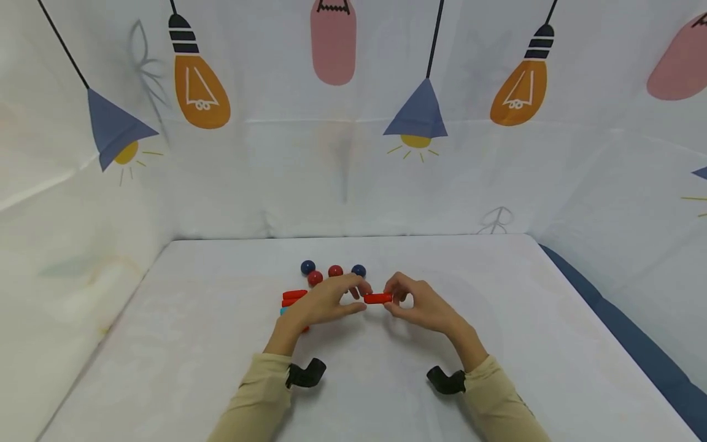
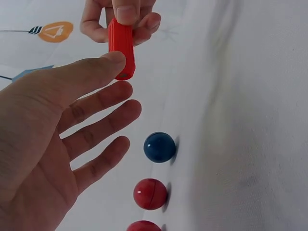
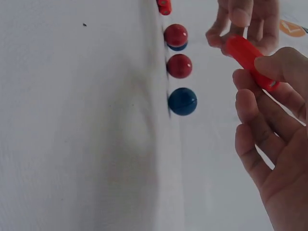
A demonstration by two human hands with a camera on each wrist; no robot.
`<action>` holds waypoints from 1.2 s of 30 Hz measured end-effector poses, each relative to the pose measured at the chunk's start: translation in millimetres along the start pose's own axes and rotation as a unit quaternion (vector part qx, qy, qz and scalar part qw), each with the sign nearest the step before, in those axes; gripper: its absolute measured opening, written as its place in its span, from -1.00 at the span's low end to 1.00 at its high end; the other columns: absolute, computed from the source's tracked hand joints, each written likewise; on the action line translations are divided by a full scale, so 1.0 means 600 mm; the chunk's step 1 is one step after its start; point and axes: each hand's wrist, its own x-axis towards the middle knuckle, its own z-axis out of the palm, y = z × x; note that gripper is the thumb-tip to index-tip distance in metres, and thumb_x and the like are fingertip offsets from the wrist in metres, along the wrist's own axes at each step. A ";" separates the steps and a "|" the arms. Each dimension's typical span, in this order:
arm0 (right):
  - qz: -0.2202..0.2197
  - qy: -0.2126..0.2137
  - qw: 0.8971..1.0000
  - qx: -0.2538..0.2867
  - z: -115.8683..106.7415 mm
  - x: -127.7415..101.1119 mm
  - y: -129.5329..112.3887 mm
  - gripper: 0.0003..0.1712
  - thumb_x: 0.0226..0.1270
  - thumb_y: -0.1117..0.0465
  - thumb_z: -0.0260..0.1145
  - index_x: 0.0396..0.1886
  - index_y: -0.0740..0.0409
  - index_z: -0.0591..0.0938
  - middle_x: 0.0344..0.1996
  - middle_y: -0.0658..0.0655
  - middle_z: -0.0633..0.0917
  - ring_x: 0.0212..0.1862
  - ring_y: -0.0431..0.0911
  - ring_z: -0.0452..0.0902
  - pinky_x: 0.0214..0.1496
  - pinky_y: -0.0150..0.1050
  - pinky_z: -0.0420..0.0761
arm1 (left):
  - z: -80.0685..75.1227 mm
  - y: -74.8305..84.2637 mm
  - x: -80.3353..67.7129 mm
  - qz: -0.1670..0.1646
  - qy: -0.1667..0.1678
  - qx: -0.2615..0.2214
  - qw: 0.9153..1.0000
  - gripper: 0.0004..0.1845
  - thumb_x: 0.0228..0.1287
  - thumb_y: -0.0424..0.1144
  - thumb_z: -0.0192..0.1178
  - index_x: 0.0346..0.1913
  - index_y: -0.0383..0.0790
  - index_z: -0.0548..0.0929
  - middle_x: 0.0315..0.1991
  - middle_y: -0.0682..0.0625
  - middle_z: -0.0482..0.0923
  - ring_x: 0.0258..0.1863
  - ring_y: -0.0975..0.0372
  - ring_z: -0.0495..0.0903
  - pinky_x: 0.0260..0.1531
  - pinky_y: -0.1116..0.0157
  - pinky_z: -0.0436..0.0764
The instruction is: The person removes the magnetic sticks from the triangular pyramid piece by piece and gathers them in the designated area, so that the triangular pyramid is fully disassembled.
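Observation:
My right hand pinches a short red rod between thumb and fingertips, holding it level above the white table. The rod has ribbed sides and a small grey spot on its end. My left hand is around the rod's left end, thumb and fingers spread apart. In the right wrist view the left thumb appears clear of the rod. Behind the hands lie several balls, including a red ball and a dark blue ball.
Left of the left hand, red rods and a light blue rod lie stacked side by side, partly hidden by the wrist. A white table spreads beneath. White cloth with printed lamps hangs behind and beside it.

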 end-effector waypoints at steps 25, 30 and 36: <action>0.065 -0.103 0.992 -0.018 0.025 -0.004 0.006 -0.82 0.36 0.10 0.21 -0.11 0.02 0.55 -0.37 -0.10 0.66 -0.32 -0.30 0.53 -0.23 -0.39 0.54 | -0.052 -0.017 -0.056 -0.120 -0.086 -0.014 0.989 -0.90 0.13 -0.18 0.33 -0.38 0.04 0.58 -0.42 0.20 0.57 -0.35 0.29 0.53 -0.31 0.32 0.53; 0.067 -0.125 0.990 -0.023 0.023 -0.002 0.006 -0.86 0.37 0.13 0.20 -0.14 0.01 0.56 -0.35 -0.07 0.66 -0.31 -0.29 0.54 -0.23 -0.39 0.54 | -0.085 -0.015 -0.085 -0.180 -0.118 -0.020 0.976 -0.90 0.08 -0.21 0.34 -0.44 -0.01 0.59 -0.46 0.13 0.56 -0.41 0.25 0.51 -0.37 0.28 0.49; 0.066 -0.148 0.986 -0.031 0.021 0.001 0.007 -0.90 0.38 0.12 0.18 -0.16 -0.04 0.56 -0.33 -0.16 0.63 -0.28 -0.30 0.52 -0.19 -0.39 0.54 | -0.109 -0.020 -0.117 -0.246 -0.132 -0.019 0.960 -0.90 0.09 -0.21 0.32 -0.48 -0.06 0.61 -0.46 0.09 0.55 -0.44 0.25 0.51 -0.36 0.29 0.46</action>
